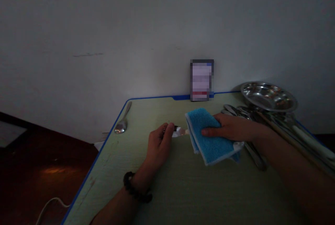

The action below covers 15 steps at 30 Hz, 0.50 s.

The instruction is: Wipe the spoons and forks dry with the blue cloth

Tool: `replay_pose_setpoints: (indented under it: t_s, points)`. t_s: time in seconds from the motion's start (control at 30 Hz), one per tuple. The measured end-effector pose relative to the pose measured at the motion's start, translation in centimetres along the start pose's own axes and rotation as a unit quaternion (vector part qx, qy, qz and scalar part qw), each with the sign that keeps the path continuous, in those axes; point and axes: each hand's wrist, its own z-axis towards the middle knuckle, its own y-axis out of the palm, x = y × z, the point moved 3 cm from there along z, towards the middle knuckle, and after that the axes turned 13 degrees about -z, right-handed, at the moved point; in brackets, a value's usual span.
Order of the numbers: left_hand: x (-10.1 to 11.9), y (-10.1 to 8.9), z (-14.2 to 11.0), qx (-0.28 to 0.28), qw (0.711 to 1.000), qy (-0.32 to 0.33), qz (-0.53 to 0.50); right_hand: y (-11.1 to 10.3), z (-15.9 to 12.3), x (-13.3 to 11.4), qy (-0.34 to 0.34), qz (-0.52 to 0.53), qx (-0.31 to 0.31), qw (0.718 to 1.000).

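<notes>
My left hand [160, 141] is closed around the wide end of what looks like a metal spoon [179, 132], over the middle of the table. The spoon's narrow part runs right into a folded blue cloth [206, 137] with a pale edge, and the rest is hidden there. My right hand [230, 127] grips the cloth, thumb on top and fingers mostly out of sight behind it. Another metal spoon [121, 126] lies near the table's left edge, apart from both hands.
A pale table [146, 186] with a blue rim stands against a grey wall. A phone-like device [201, 80] leans at the back. On the right are a shiny metal bowl [269, 97] and several metal utensils [255, 155], partly behind my right arm. A cable [53, 200] lies at lower left.
</notes>
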Motion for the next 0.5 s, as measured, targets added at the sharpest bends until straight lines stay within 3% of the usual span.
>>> replay_pose_setpoints:
  t_s: [0.23, 0.5]
  points:
    - [-0.3, -0.1, 0.0, 0.012, 0.999, -0.02, -0.034, -1.1, -0.8, 0.1, 0.038, -0.031, 0.028, 0.998]
    - [-0.3, -0.3, 0.1, 0.025, 0.998, -0.031, -0.051, -1.7, -1.2, 0.2, 0.034, -0.022, 0.036, 0.999]
